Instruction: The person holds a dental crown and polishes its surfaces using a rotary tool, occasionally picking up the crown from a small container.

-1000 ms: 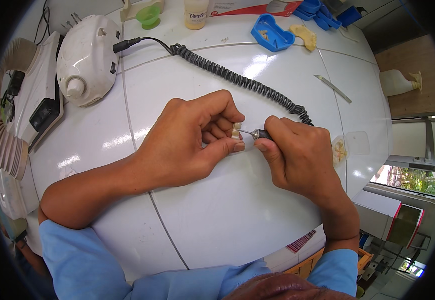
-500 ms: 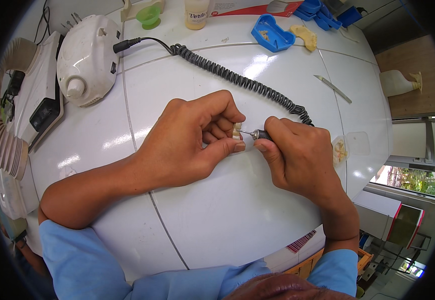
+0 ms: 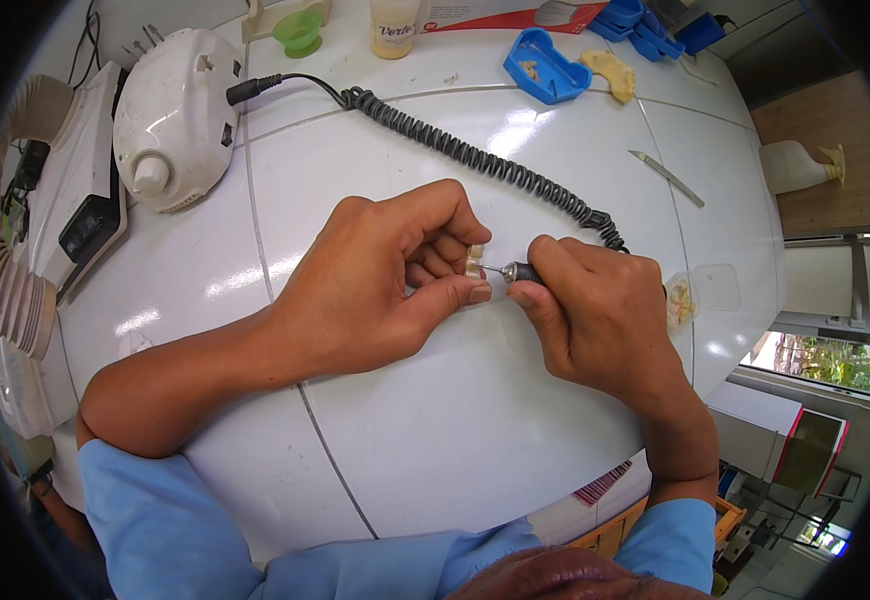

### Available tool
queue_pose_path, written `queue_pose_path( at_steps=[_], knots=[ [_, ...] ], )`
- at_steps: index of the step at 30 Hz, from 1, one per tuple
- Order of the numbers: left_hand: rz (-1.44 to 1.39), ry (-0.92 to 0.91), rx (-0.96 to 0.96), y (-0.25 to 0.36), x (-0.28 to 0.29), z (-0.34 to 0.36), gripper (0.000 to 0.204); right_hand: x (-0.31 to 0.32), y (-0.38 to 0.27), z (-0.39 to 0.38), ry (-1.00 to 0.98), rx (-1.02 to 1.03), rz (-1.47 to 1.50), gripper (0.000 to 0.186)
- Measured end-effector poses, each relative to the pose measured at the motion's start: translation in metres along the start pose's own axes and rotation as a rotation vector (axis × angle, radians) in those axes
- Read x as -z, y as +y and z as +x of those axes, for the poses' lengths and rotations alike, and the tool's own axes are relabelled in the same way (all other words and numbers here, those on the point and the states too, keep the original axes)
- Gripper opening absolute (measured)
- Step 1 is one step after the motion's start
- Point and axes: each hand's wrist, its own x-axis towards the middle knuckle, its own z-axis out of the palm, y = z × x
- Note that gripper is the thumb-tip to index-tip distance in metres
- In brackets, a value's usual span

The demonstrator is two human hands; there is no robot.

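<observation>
Workpiece: a small pale dental piece [image 3: 474,263], pinched at the fingertips of the left hand just above the white tabletop [image 3: 435,430]; most of it is hidden by the fingers, so its exact shape cannot be told.
Left hand: the left hand [image 3: 375,290] is closed around the piece, thumb underneath and fingers curled over the top, with the heel of the hand down on the table, likely to keep the piece from shaking.
Tool: a slim handpiece [image 3: 521,271] with a thin metal tip that meets the piece from the right side.
Right hand: the right hand [image 3: 605,315] is closed on the handpiece in a pen-like grip close to the tip, probably for fine control; it rests on the table too, just beside the left hand, fingertips almost touching.
Cord: a dark coiled cord [image 3: 475,160] runs from behind the right hand up and left across the table, lying slack so it does not seem to pull on the tool.
Motor unit: a white rounded unit [image 3: 175,115] sits near the cord's plug at the upper left.
Farther off: a blue tray [image 3: 545,65] and a thin metal blade [image 3: 667,178] lie well apart from both hands.
</observation>
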Motion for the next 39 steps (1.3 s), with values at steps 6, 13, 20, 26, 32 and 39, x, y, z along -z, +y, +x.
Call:
queue_pose_path(
  at_steps=[6,13,20,26,32,39],
  knots=[
    [0.001,-0.003,-0.008,-0.0002,-0.0002,0.0006,0.029,-0.0005,0.0004,-0.0003,0.002,0.005,-0.001,0.034],
    [-0.002,0.012,-0.016,-0.0007,-0.0003,-0.0017,0.028,-0.0003,-0.0005,0.0003,0.007,0.003,-0.005,0.033],
    [-0.039,0.008,0.015,-0.0006,-0.0003,-0.0014,0.027,-0.0014,-0.0008,-0.0007,0.017,0.011,-0.016,0.033],
    [-0.041,0.007,0.025,-0.001,-0.0012,-0.0007,0.027,-0.0026,-0.0017,-0.0004,0.032,0.021,-0.038,0.033],
    [-0.019,0.0,0.038,0.0009,0.0003,-0.0002,0.028,-0.004,-0.0029,-0.0007,0.03,0.004,-0.048,0.034],
    [-0.003,-0.002,0.033,0.0005,-0.0001,-0.0003,0.029,-0.0035,-0.003,0.0001,0.033,-0.01,-0.043,0.034]
  ],
)
